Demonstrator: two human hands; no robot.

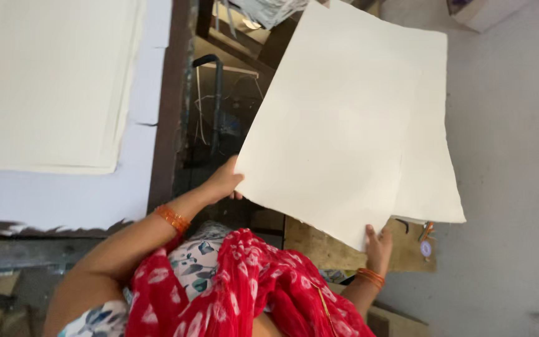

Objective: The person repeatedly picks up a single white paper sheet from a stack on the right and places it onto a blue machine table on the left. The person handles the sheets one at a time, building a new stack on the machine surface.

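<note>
I hold a large cream sheet of thick paper (338,118) up in front of me, tilted to the right. My left hand (223,182) grips its lower left edge. My right hand (378,244) holds its bottom corner from beneath, fingers partly hidden behind the paper. A second sheet (432,181) of the same colour shows behind the first, sticking out at the lower right. Orange bangles sit on both my wrists, and a red patterned scarf (251,287) hangs over my chest.
A stack of cream sheets (51,81) lies on a pale board (63,200) at the left. A dark metal frame (173,106) with wires stands beside it. A wooden board (332,249) lies below the paper. Grey floor (513,187) spreads to the right.
</note>
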